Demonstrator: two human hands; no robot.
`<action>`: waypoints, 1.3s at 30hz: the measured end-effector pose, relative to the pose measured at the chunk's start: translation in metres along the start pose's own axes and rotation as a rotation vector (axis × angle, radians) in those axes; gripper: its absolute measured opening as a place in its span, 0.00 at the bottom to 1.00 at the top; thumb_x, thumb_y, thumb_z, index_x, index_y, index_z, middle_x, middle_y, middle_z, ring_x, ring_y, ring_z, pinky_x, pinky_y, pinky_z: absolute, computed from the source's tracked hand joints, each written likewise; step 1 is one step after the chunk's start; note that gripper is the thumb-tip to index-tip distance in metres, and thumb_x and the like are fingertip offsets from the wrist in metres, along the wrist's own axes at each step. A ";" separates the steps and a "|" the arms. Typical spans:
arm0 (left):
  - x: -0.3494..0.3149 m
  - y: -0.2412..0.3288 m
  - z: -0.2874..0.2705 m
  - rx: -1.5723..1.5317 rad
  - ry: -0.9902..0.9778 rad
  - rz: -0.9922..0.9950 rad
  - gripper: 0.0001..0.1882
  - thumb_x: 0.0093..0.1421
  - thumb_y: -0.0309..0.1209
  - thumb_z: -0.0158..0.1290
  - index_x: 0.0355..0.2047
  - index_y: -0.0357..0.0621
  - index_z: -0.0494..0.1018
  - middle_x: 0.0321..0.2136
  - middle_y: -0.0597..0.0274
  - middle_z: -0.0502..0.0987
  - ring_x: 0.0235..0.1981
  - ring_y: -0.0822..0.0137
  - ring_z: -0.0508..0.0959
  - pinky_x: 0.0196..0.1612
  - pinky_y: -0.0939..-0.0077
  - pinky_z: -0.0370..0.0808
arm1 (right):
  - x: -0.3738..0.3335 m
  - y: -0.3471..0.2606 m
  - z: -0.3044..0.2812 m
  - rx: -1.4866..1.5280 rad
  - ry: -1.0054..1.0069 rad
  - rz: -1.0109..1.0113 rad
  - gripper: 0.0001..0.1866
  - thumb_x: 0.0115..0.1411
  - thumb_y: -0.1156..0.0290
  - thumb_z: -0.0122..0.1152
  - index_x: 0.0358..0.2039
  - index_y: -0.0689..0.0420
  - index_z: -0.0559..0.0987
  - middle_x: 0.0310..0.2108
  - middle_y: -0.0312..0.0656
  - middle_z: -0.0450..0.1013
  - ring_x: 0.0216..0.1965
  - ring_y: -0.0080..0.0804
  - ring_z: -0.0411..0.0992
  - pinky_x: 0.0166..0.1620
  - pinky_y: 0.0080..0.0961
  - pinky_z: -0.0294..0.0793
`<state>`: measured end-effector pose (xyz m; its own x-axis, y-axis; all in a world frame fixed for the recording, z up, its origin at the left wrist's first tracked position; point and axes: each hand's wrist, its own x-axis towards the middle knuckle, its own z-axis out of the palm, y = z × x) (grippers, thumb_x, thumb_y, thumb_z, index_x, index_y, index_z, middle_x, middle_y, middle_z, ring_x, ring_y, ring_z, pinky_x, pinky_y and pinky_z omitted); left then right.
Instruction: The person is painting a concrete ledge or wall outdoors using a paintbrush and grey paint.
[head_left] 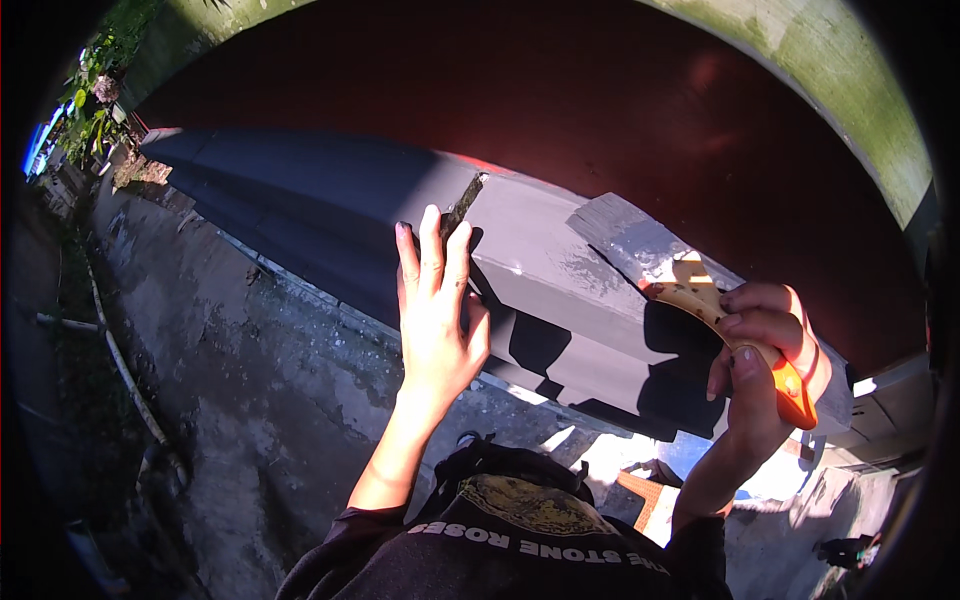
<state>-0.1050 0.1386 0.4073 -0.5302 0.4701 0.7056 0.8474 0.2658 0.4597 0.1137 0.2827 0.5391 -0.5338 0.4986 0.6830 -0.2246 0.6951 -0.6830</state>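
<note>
In my right hand (765, 345) is a wide paintbrush (690, 285) with a yellow and orange handle. My fingers wrap round the handle, and the grey-coated bristles point up and left. They rest against or just over a long grey ledge (535, 230); I cannot tell which. Dark, rough marks show on the ledge beside the bristles. My left hand (438, 290) lies on the ledge with fingers stretched out, holding nothing. Just beyond its fingertips, a dark narrow gap (463, 203) crosses the ledge.
Behind the ledge rises a dark red panel (560, 90), framed by a greenish wall (830, 40). Below lies worn concrete ground (240, 380). A thin pale pole (125, 370) and plants (95, 100) are at the left. An orange-brown woven item (640, 488) stands near my right arm.
</note>
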 end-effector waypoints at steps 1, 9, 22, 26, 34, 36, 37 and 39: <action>-0.001 -0.001 -0.002 -0.001 -0.002 0.001 0.46 0.49 0.14 0.52 0.71 0.48 0.60 0.75 0.47 0.49 0.76 0.37 0.41 0.74 0.43 0.48 | 0.007 0.005 0.008 -0.088 -0.037 -0.070 0.08 0.51 0.74 0.63 0.31 0.63 0.83 0.36 0.48 0.80 0.28 0.29 0.78 0.33 0.24 0.77; -0.001 -0.001 -0.001 0.041 0.007 0.010 0.47 0.48 0.14 0.49 0.71 0.50 0.60 0.75 0.49 0.49 0.76 0.39 0.40 0.73 0.41 0.47 | 0.016 0.015 -0.076 -0.263 -0.296 -0.026 0.15 0.46 0.65 0.55 0.25 0.67 0.77 0.29 0.51 0.76 0.25 0.29 0.73 0.19 0.16 0.67; -0.001 0.005 -0.002 -0.015 0.004 -0.023 0.49 0.46 0.13 0.47 0.72 0.52 0.59 0.76 0.51 0.49 0.77 0.41 0.40 0.73 0.38 0.49 | 0.029 -0.012 -0.082 -0.105 -0.105 0.295 0.19 0.62 0.61 0.62 0.41 0.67 0.81 0.34 0.48 0.79 0.26 0.28 0.79 0.28 0.18 0.76; -0.001 0.004 -0.005 0.030 -0.008 -0.014 0.50 0.45 0.13 0.47 0.72 0.53 0.59 0.76 0.52 0.48 0.77 0.41 0.40 0.73 0.38 0.48 | 0.054 -0.004 -0.010 -0.137 -0.313 0.031 0.16 0.61 0.62 0.64 0.39 0.63 0.83 0.32 0.45 0.79 0.26 0.29 0.80 0.30 0.21 0.79; -0.006 -0.001 -0.017 0.097 -0.073 -0.025 0.51 0.45 0.13 0.49 0.73 0.53 0.56 0.76 0.52 0.47 0.76 0.40 0.41 0.73 0.37 0.48 | 0.056 -0.002 -0.084 -0.470 -0.169 0.428 0.13 0.60 0.63 0.63 0.32 0.62 0.81 0.29 0.41 0.80 0.25 0.20 0.75 0.21 0.14 0.65; -0.004 0.003 -0.013 0.046 -0.070 -0.029 0.51 0.46 0.14 0.50 0.74 0.52 0.55 0.76 0.51 0.47 0.76 0.40 0.41 0.73 0.38 0.48 | 0.060 -0.017 -0.099 -0.530 -0.180 0.356 0.14 0.63 0.62 0.61 0.33 0.61 0.82 0.32 0.41 0.81 0.24 0.22 0.75 0.22 0.14 0.65; -0.002 0.003 -0.012 0.040 -0.073 -0.022 0.51 0.46 0.14 0.50 0.74 0.52 0.55 0.76 0.51 0.47 0.76 0.40 0.41 0.73 0.38 0.48 | 0.059 -0.022 -0.097 -0.503 -0.113 0.386 0.13 0.64 0.63 0.61 0.34 0.62 0.82 0.33 0.42 0.81 0.24 0.22 0.75 0.23 0.15 0.66; -0.004 0.000 -0.011 0.074 -0.074 0.009 0.50 0.47 0.17 0.53 0.74 0.47 0.53 0.75 0.44 0.47 0.74 0.29 0.44 0.70 0.33 0.50 | 0.054 -0.006 -0.062 -0.132 -0.106 0.336 0.13 0.65 0.65 0.60 0.38 0.63 0.83 0.35 0.43 0.81 0.23 0.22 0.74 0.24 0.16 0.68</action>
<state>-0.1035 0.1279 0.4102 -0.5213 0.5332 0.6663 0.8534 0.3216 0.4102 0.1363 0.3375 0.5959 -0.6431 0.6582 0.3914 0.0807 0.5665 -0.8201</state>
